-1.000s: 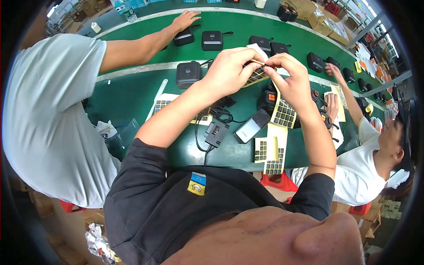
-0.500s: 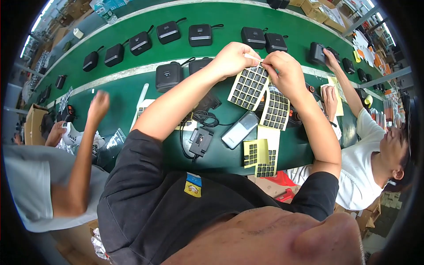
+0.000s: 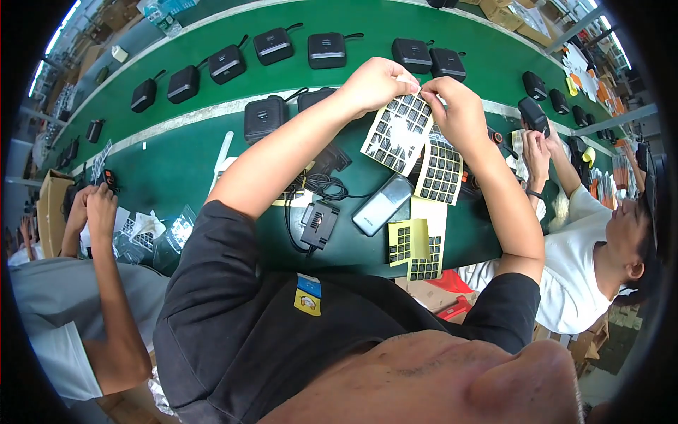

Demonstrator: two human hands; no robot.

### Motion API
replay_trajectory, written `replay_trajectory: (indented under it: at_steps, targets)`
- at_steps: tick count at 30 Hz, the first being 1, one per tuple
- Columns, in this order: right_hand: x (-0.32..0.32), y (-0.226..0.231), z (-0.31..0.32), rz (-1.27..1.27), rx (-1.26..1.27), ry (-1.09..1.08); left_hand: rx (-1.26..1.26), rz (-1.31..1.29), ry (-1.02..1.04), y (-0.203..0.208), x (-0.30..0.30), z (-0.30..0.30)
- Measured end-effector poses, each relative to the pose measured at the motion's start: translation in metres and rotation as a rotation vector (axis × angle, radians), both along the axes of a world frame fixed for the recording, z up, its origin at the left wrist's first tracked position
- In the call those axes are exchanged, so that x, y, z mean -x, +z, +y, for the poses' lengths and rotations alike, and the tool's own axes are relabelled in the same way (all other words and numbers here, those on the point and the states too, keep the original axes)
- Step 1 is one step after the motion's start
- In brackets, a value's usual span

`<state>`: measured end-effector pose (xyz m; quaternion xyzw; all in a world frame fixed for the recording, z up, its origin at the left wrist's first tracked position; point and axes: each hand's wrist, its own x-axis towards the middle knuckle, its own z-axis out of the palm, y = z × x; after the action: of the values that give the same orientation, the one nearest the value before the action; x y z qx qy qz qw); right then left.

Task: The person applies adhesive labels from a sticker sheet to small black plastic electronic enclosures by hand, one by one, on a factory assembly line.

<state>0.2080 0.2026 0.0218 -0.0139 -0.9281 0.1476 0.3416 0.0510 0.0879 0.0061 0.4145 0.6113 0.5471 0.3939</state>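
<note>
My left hand [image 3: 385,83] pinches the top edge of a yellow-backed sheet of small black rectangular pads [image 3: 387,141]. Its thumb and finger are closed at the sheet's upper corner, and a bright glare covers the middle of the sheet. Right beside it, my right hand [image 3: 455,109] is also closed in a pinch at the same corner; any small piece between the fingertips is too small to make out. A second pad sheet [image 3: 441,169] hangs or lies below my right hand, partly behind the first. Nearer to me lie a silver-grey phone [image 3: 383,206] and partly used pad sheets [image 3: 401,244].
A black adapter [image 3: 320,226] with a coiled cable [image 3: 326,188] lies left of the phone. Black cases [image 3: 265,119] stand beyond my left forearm, with several more [image 3: 326,51] along the green bench [image 3: 212,106]. Co-workers sit on both sides; the right one holds a black case [image 3: 533,115].
The held sheet has tilted and now catches a glare; my hands have shifted slightly. The left co-worker's hands have come together. The right co-worker has brought a black case closer.
</note>
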Motion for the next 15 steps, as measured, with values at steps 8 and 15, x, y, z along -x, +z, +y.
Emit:
replay_trajectory:
  at_steps: [8,15]
  targets:
    - [-0.004,0.003,0.033,-0.14,0.511,0.04,-0.033,0.234,0.019,-0.001,0.0,0.008]
    - [-0.005,0.001,0.015,-0.13,0.425,-0.011,-0.101,0.499,0.092,0.008,-0.011,0.004]
